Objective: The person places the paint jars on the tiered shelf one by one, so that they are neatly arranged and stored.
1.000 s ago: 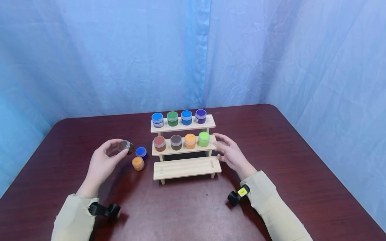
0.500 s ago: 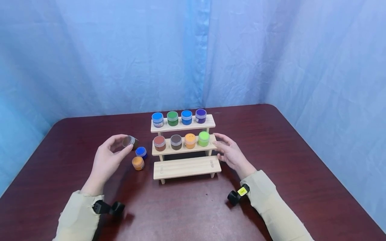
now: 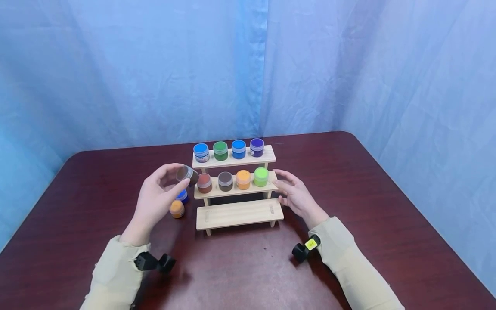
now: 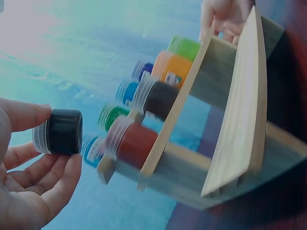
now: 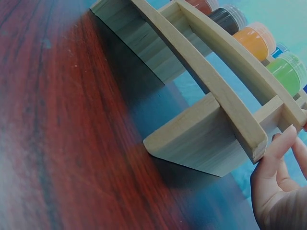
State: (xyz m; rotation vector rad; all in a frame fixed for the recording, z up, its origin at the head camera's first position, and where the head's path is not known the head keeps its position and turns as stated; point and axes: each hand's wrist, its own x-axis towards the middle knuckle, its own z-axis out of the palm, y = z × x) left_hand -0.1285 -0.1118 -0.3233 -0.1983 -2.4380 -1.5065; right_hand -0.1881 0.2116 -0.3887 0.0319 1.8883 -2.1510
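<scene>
My left hand (image 3: pixel 154 199) holds a dark brown paint jar (image 3: pixel 190 176) between thumb and fingers, tilted and off the table. The jar is just left of a three-tier wooden display rack (image 3: pixel 240 214). On the rack's middle shelf stand a reddish-brown jar (image 3: pixel 204 184), a dark brown one, an orange one and a light green jar (image 3: pixel 261 177). My right hand (image 3: pixel 299 199) grips the right end of that shelf, its thumb (image 5: pixel 283 141) against the wood. A blue jar (image 3: pixel 182 196), partly hidden by the left hand, and an orange-yellow jar (image 3: pixel 177 209) stand on the table.
Blue, green and purple jars, such as the green jar (image 3: pixel 221 151), line the top shelf. The lowest shelf is bare wood. A dark red table (image 3: pixel 240 267) lies under everything, with a pale blue curtain (image 3: pixel 174 77) behind it.
My left hand has carried the dark brown jar to the right and slightly up, close to the rack's left end. My right hand has stayed at the shelf's right end.
</scene>
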